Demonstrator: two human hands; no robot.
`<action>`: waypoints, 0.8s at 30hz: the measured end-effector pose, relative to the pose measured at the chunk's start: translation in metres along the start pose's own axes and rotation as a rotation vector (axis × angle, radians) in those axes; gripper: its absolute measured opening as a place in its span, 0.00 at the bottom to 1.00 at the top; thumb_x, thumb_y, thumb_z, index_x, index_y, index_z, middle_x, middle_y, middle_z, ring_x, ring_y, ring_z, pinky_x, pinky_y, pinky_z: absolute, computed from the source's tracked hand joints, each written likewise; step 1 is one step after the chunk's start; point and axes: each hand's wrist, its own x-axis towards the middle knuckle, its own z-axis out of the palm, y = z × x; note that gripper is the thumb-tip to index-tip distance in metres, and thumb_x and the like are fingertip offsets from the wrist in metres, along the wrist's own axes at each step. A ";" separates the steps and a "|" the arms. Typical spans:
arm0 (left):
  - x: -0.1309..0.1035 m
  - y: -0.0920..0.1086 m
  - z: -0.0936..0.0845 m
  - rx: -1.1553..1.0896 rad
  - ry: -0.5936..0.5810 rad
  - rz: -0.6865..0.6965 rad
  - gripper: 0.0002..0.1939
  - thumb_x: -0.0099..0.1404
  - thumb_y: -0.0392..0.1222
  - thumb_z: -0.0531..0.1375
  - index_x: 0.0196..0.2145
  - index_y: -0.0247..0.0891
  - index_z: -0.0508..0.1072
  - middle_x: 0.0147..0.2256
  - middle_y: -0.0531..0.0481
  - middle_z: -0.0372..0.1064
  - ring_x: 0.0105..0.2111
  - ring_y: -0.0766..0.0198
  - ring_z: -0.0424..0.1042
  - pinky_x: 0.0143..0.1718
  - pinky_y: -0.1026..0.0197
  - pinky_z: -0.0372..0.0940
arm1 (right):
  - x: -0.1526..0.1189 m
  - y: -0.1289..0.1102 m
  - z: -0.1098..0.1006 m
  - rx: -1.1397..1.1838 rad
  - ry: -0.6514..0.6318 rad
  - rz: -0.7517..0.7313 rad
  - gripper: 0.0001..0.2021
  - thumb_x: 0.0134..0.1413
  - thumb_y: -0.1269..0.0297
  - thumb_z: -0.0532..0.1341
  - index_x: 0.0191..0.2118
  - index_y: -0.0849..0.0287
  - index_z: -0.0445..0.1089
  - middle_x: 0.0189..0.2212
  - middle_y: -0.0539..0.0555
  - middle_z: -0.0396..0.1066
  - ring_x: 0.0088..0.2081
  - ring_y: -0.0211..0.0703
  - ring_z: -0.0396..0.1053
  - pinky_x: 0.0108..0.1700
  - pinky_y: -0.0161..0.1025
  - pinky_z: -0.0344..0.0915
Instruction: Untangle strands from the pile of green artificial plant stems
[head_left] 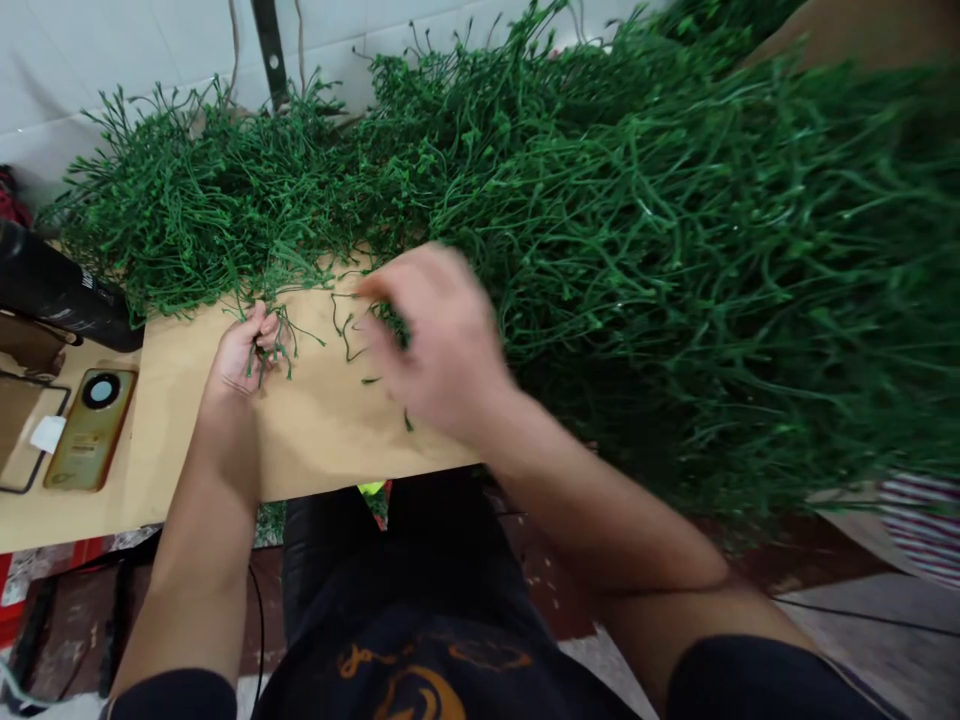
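Thin green artificial plant stems [289,345] with small budded tips stick out between the fingers of my left hand [251,350], which is closed around them just above the brown tabletop sheet [315,430]. My right hand [439,345] is smeared by motion. Its fingers curve over the sheet beside a loose wiry stem [346,325], and whether they touch it is unclear. A small green piece [409,422] lies below that hand. Behind both hands rises a large heap of the same green stems [637,220], which stretches along the wall and fills the right side.
To the left lie a gold phone [91,430], a dark-framed flat item [30,430] and a black bottle [67,285] on its side. A metal strip [268,50] runs up the tiled wall [135,50]. At the right edge shows part of another person in striped cloth [922,525].
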 end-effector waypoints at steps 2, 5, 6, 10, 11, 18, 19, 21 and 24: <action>0.000 -0.001 0.001 0.007 0.012 -0.012 0.22 0.64 0.47 0.54 0.16 0.37 0.53 0.15 0.58 0.41 0.13 0.75 0.47 0.11 0.73 0.48 | 0.008 -0.002 0.046 0.127 -0.150 0.036 0.10 0.55 0.60 0.58 0.40 0.62 0.64 0.41 0.59 0.64 0.47 0.49 0.60 0.51 0.51 0.58; 0.001 -0.004 0.001 -0.006 0.043 -0.011 0.21 0.62 0.46 0.57 0.18 0.37 0.54 0.15 0.59 0.43 0.13 0.75 0.48 0.11 0.74 0.47 | 0.021 0.008 0.096 0.265 -0.331 0.241 0.13 0.55 0.54 0.58 0.36 0.61 0.61 0.33 0.56 0.64 0.39 0.44 0.63 0.43 0.43 0.61; 0.001 -0.004 0.000 -0.004 0.040 -0.021 0.21 0.62 0.48 0.58 0.18 0.37 0.54 0.15 0.60 0.43 0.13 0.76 0.49 0.11 0.74 0.47 | 0.024 0.012 0.105 0.305 -0.369 0.290 0.13 0.56 0.54 0.57 0.33 0.60 0.60 0.30 0.54 0.63 0.36 0.41 0.62 0.40 0.40 0.60; 0.003 -0.005 0.000 0.052 -0.022 -0.052 0.28 0.61 0.60 0.55 0.16 0.38 0.51 0.14 0.60 0.41 0.12 0.76 0.48 0.11 0.73 0.47 | 0.029 0.023 0.115 0.383 -0.388 0.314 0.12 0.58 0.58 0.55 0.27 0.58 0.57 0.24 0.48 0.59 0.28 0.35 0.57 0.33 0.35 0.54; 0.004 -0.006 0.001 0.066 -0.027 -0.044 0.28 0.60 0.62 0.54 0.16 0.38 0.51 0.14 0.60 0.41 0.12 0.76 0.48 0.12 0.73 0.48 | 0.028 0.025 0.113 0.393 -0.378 0.310 0.12 0.59 0.59 0.55 0.27 0.58 0.57 0.23 0.48 0.59 0.27 0.34 0.56 0.32 0.35 0.53; 0.007 -0.008 0.010 0.039 0.070 0.144 0.24 0.60 0.50 0.61 0.19 0.38 0.51 0.16 0.61 0.42 0.13 0.77 0.47 0.13 0.73 0.45 | 0.021 0.027 0.103 0.408 -0.291 0.310 0.13 0.60 0.68 0.49 0.23 0.58 0.55 0.21 0.48 0.55 0.26 0.35 0.53 0.32 0.36 0.50; 0.008 -0.010 0.012 0.034 0.086 0.170 0.23 0.59 0.48 0.62 0.20 0.38 0.52 0.15 0.61 0.42 0.13 0.77 0.47 0.13 0.73 0.45 | 0.020 0.024 0.100 0.384 -0.286 0.315 0.14 0.60 0.68 0.49 0.22 0.58 0.54 0.20 0.48 0.54 0.26 0.35 0.53 0.32 0.36 0.49; 0.011 -0.014 0.015 0.068 0.119 0.201 0.22 0.57 0.48 0.63 0.20 0.38 0.53 0.15 0.62 0.44 0.13 0.77 0.47 0.13 0.73 0.45 | 0.016 0.017 0.091 0.334 -0.289 0.317 0.14 0.59 0.69 0.50 0.22 0.58 0.52 0.20 0.48 0.54 0.25 0.35 0.51 0.31 0.36 0.48; 0.019 -0.021 0.018 0.197 0.189 0.205 0.21 0.56 0.50 0.63 0.20 0.38 0.55 0.14 0.61 0.47 0.12 0.78 0.49 0.12 0.72 0.47 | 0.005 0.007 0.076 0.268 -0.287 0.319 0.14 0.58 0.69 0.51 0.22 0.58 0.50 0.21 0.48 0.53 0.25 0.36 0.50 0.31 0.37 0.47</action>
